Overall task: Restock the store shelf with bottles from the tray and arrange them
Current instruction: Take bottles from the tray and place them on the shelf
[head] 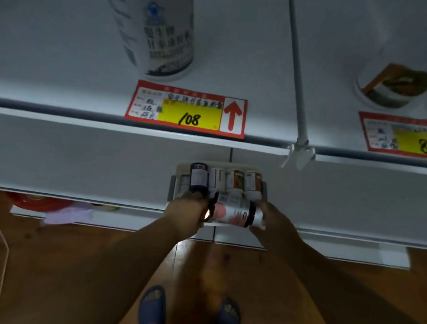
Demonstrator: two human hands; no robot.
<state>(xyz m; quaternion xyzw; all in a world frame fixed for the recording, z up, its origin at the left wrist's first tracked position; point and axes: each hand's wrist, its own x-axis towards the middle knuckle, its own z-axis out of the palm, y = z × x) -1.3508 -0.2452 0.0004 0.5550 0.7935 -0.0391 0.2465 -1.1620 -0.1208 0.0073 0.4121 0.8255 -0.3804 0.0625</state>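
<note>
A pale tray rests on the lower white shelf and holds several small white bottles with orange labels. My left hand is closed around the base of a dark bottle at the tray's left side. My right hand grips a white bottle with a pink label, which lies sideways at the tray's near edge between both hands. The near row of the tray is hidden behind my hands.
The upper shelf carries a large white bottle and a second bottle with an orange-green label, split by a divider rod. Red-yellow price tags hang on its edge. Below lie wooden floor, a rope and red and purple items.
</note>
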